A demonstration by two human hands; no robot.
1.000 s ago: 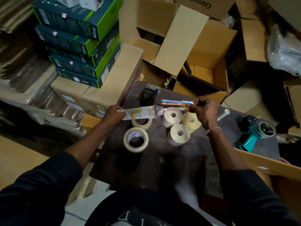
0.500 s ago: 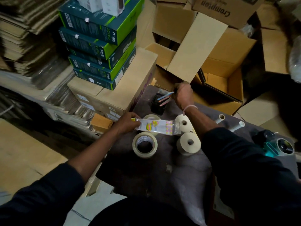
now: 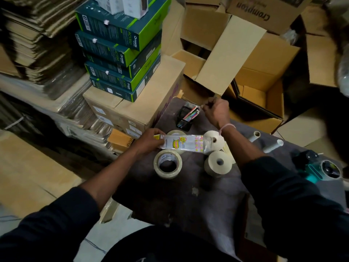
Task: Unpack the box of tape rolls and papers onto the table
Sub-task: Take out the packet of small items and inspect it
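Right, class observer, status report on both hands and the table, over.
Left hand grips clear pen packet above tape rolls. Right hand at black pen holder, pens in. Nothing blocking.

"Omada AC1350" on green-teal boxes [image 3: 120,40]; "Crompton" on carton [image 3: 262,14]

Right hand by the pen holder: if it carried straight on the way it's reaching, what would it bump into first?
Probably the pale cardboard flap just beyond the right hand, though depth is hard to judge from this view.
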